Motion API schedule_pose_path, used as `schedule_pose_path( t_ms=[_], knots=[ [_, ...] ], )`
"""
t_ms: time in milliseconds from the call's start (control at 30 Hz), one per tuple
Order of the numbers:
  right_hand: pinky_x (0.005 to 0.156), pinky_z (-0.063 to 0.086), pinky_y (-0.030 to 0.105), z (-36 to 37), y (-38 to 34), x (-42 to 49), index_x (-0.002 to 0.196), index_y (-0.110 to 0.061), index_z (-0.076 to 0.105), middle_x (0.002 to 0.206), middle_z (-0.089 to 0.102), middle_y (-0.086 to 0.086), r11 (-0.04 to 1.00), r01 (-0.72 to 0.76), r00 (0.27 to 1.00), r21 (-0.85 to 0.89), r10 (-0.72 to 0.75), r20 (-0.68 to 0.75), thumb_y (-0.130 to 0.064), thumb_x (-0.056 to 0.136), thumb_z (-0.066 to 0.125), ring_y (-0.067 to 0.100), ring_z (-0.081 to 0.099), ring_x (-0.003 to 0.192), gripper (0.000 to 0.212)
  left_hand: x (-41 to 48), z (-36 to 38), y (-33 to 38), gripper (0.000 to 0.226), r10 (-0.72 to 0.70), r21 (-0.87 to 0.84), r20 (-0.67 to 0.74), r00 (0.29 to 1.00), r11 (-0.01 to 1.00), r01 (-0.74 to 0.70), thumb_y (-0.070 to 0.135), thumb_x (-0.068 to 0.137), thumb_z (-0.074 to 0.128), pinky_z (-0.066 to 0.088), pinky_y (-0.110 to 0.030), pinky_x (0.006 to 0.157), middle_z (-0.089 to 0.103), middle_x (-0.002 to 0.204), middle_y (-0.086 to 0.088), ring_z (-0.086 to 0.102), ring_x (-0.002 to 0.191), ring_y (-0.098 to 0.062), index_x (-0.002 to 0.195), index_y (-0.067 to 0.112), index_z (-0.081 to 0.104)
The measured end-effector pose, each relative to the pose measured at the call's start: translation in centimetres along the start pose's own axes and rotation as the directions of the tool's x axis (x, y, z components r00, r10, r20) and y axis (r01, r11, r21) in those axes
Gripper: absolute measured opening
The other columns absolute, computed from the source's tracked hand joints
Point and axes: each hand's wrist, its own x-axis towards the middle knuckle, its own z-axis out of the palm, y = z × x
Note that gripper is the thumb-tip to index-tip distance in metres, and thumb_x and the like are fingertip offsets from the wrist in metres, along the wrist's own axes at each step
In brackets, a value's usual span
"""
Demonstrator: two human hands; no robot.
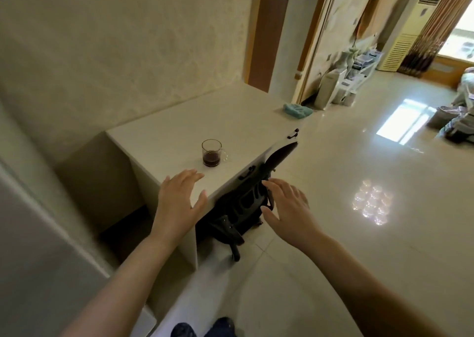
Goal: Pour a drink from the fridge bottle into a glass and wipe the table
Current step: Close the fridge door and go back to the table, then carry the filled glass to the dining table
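I see both of my bare hands stretched out in front of me, and neither has hold of anything. My left hand [179, 198] is flat with fingers spread, palm down over the near corner of the pale cream tabletop [205, 121], its thumb reaching past the front edge. My right hand [288, 208] hangs beyond the front edge, fingers loosely splayed above the black office chair [246, 203] tucked under the desk. The small clear glass mug with a handle [212, 153] stands upright on the tabletop near the front edge, just beyond my left fingertips and not touching them; dark reddish-brown drink fills roughly its lower third. A crumpled light-blue cloth [297, 110] lies at the far right corner of the tabletop, well apart from the mug. I cannot find the bottle.
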Motion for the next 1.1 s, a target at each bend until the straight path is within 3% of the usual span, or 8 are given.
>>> schedule_pose_path(
  t_ms=[267, 400, 633, 767, 867, 1100],
  knots=[
    [0.113, 0.014, 0.039, 1.4, 3.5, 14.6, 0.141, -0.026, 0.025, 0.148, 0.029, -0.002, 0.998, 0.068, 0.995, 0.018, -0.069, 0.067, -0.041, 0.092, 0.044, 0.02, 0.022, 0.136, 0.054, 10.1, 6.9, -5.0, 0.059, -0.138, 0.064, 0.059, 0.989, 0.989, 0.134, 0.049, 0.087, 0.047, 0.024, -0.046, 0.113, 0.048, 0.14, -0.003, 0.04, 0.131, -0.02, 0.137, 0.017, 0.043],
    [0.113, 0.01, 0.038, 3.1, 5.2, 20.2, 0.142, -0.028, 0.023, 0.15, 0.025, -0.004, 0.994, 0.102, 0.983, 0.032, -0.106, 0.151, -0.041, 0.092, 0.045, 0.019, 0.018, 0.138, 0.056, 13.8, 10.1, -7.2, 0.066, -0.182, 0.107, 0.068, 0.981, 0.979, 0.174, 0.046, 0.087, 0.057, 0.022, -0.044, 0.112, 0.045, 0.142, -0.003, 0.038, 0.13, -0.02, 0.141, 0.016, 0.036],
    [0.112, 0.012, 0.038, 6.2, 9.3, 30.5, 0.142, -0.024, 0.024, 0.15, 0.026, -0.001, 0.964, 0.264, 0.923, 0.036, -0.263, 0.281, -0.042, 0.092, 0.044, 0.019, 0.021, 0.138, 0.057, 18.8, 16.4, -11.2, 0.092, -0.415, 0.168, 0.144, 0.899, 0.905, 0.391, 0.059, 0.076, 0.063, 0.025, -0.049, 0.111, 0.036, 0.149, -0.004, 0.034, 0.135, -0.022, 0.146, 0.017, 0.021],
    [0.111, 0.018, 0.038, 7.9, 11.4, 35.8, 0.141, -0.021, 0.027, 0.148, 0.03, 0.001, 0.927, 0.371, 0.87, 0.054, -0.368, 0.33, -0.039, 0.092, 0.046, 0.02, 0.027, 0.135, 0.056, 21.4, 19.4, -12.0, 0.099, -0.505, 0.153, 0.121, 0.854, 0.86, 0.487, 0.058, 0.069, 0.07, 0.034, -0.048, 0.105, 0.041, 0.145, -0.008, 0.042, 0.129, -0.026, 0.145, 0.011, 0.026],
    [0.111, 0.019, 0.038, 9.5, 12.3, 38.7, 0.14, -0.02, 0.029, 0.147, 0.033, 0.002, 0.909, 0.409, 0.834, 0.084, -0.409, 0.369, -0.037, 0.091, 0.047, 0.021, 0.029, 0.134, 0.055, 22.4, 21.5, -12.5, 0.104, -0.502, 0.14, 0.116, 0.857, 0.863, 0.486, 0.06, 0.065, 0.074, 0.035, -0.047, 0.104, 0.043, 0.143, -0.009, 0.044, 0.127, -0.026, 0.144, 0.011, 0.027],
    [0.111, 0.016, 0.034, 12.8, 13.0, 40.9, 0.14, -0.021, 0.029, 0.147, 0.031, -0.001, 0.893, 0.427, 0.781, 0.139, -0.442, 0.442, -0.038, 0.091, 0.046, 0.018, 0.028, 0.134, 0.055, 22.8, 23.0, -13.2, 0.098, -0.495, 0.1, 0.097, 0.863, 0.868, 0.487, 0.074, 0.066, 0.054, 0.03, -0.047, 0.108, 0.044, 0.14, -0.001, 0.044, 0.123, -0.022, 0.143, 0.017, 0.028]
  ],
)
